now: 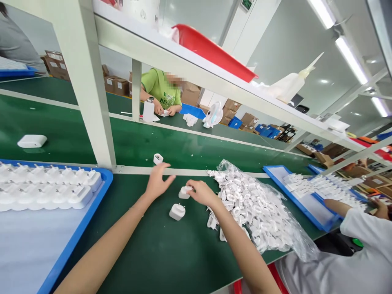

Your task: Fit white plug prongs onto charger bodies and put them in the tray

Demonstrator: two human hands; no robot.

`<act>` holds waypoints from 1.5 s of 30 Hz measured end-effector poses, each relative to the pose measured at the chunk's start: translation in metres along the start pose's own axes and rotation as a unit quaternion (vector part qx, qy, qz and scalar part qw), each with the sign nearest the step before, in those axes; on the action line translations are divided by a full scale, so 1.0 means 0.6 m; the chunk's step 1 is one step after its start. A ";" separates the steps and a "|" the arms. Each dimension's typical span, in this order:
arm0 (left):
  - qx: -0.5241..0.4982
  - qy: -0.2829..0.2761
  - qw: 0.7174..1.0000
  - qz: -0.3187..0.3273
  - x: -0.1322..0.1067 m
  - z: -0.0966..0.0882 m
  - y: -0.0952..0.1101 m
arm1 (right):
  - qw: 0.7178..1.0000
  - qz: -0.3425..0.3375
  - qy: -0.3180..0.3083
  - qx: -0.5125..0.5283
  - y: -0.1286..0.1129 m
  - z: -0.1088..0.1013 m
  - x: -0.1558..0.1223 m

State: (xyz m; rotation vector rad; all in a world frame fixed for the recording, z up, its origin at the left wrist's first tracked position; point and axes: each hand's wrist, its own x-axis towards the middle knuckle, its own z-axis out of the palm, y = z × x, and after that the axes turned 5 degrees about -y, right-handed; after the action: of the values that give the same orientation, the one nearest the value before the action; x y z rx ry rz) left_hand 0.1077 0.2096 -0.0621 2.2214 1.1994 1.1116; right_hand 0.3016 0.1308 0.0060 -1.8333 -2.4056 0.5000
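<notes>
My left hand [157, 182] is over the green table, thumb and fingers apart, with nothing in it. Just beyond its fingertips is a white open-ended charger housing [158, 158], by the edge of the conveyor; whether the fingers touch it I cannot tell. The fingers of my right hand [201, 192] are closed on a white plug charger [184, 192], low over the table. Nearer to me a second white charger [177, 212] stands on the tabletop, its pins pointing up. Right of my right hand, a large heap of small white plug parts [254, 208] spills from a clear plastic bag [301, 241].
At left, a blue tray [102, 192] holds rows of white chargers. A lone white charger [32, 141] lies on the green conveyor [202, 149]. A shelf post [88, 90] rises ahead. Co-workers sit opposite and at right, near another blue tray [294, 200].
</notes>
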 end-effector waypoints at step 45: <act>0.044 -0.277 0.959 0.030 -0.009 0.036 0.044 | 0.692 0.125 0.168 0.691 0.071 0.038 0.044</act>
State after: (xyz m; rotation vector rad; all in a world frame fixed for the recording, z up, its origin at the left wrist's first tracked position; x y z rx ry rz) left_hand 0.1368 0.1908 -0.0612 2.4152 0.9523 0.4000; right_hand 0.3278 0.1612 -0.0323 -1.2137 -0.8255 1.3234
